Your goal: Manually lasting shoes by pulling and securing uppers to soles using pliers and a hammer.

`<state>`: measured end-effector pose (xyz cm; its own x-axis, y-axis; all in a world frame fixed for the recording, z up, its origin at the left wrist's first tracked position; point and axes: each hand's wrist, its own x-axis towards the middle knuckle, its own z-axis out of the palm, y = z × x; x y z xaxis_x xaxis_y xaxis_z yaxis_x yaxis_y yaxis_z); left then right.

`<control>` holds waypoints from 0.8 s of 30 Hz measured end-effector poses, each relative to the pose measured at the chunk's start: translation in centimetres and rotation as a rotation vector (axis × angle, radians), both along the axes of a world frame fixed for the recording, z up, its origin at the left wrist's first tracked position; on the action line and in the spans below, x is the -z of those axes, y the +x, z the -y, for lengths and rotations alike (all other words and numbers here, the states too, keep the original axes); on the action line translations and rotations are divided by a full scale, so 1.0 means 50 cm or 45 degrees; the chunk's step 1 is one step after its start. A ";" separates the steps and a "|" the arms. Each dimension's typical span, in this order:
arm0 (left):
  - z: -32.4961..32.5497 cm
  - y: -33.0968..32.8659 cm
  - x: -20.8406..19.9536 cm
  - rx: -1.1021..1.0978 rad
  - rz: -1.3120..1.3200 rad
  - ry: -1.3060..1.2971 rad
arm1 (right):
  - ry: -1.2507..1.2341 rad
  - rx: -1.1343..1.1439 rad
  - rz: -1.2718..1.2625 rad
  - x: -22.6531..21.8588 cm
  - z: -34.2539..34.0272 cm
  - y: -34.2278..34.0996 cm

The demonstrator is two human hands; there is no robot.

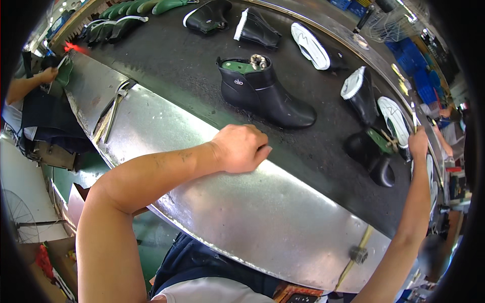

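Observation:
My left hand [241,149] is closed in a fist over the line where the metal ledge meets the dark belt; nothing shows in it. Just beyond it stands a black ankle boot [268,96] with a green last inside and a beige cord loop at its top. Out at the far right, my right hand [419,143] is closed round a slim, light-coloured stick-like tool [414,112], its exact kind unclear. Beside that hand are a white boot sole [395,120] and a black boot with a green last [373,151].
More black boots lie along the belt, some showing white soles [310,45]. Green lasts [172,5] line the far left. Pincers [121,93] rest on the metal ledge [227,217]. A co-worker's hand [49,75] is at left; a wire fan [389,22] stands far right.

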<state>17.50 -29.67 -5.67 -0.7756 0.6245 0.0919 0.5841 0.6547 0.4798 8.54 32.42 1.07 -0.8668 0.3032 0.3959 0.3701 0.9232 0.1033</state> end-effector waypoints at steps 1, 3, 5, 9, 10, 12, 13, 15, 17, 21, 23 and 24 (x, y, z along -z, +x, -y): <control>0.000 0.001 0.000 -0.012 -0.014 -0.003 | 0.027 -0.037 -0.010 -0.040 -0.010 0.009; 0.003 0.002 0.000 -0.023 -0.007 -0.033 | 0.113 -0.123 0.084 -0.120 -0.009 0.038; 0.005 0.003 0.004 -0.031 0.000 -0.036 | 0.260 -0.231 0.106 -0.197 0.021 0.075; 0.015 0.006 0.007 -0.081 -0.066 -0.049 | 0.336 -0.262 0.060 -0.358 0.164 0.217; 0.018 0.008 0.004 -0.098 -0.118 -0.024 | 0.376 -0.213 0.125 -0.403 0.213 0.260; 0.017 0.025 -0.011 -0.085 -0.212 0.028 | 0.336 -0.350 0.023 -0.465 0.319 0.377; 0.014 0.046 -0.021 -0.054 -0.310 0.231 | 0.310 -0.420 -0.039 -0.484 0.376 0.443; 0.002 0.105 -0.045 -0.058 -0.402 0.526 | 0.177 -0.617 -0.098 -0.503 0.489 0.573; -0.017 0.219 -0.061 0.009 -0.140 0.773 | 0.162 -0.663 -0.139 -0.503 0.590 0.688; 0.051 0.416 -0.081 0.233 1.472 1.713 | -0.456 -0.609 0.131 -0.443 0.734 0.835; 0.129 0.484 -0.079 0.455 1.759 1.280 | -0.625 -0.703 0.350 -0.368 0.782 0.882; 0.168 0.518 -0.072 0.605 1.327 1.029 | -0.725 -0.676 0.451 -0.324 0.803 0.907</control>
<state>43.41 -38.07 -2.05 -0.4414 0.8948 0.0677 -0.1848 -0.1645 0.9689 53.89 -7.71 17.29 -0.9941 -0.1074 -0.0148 -0.0925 0.9113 -0.4011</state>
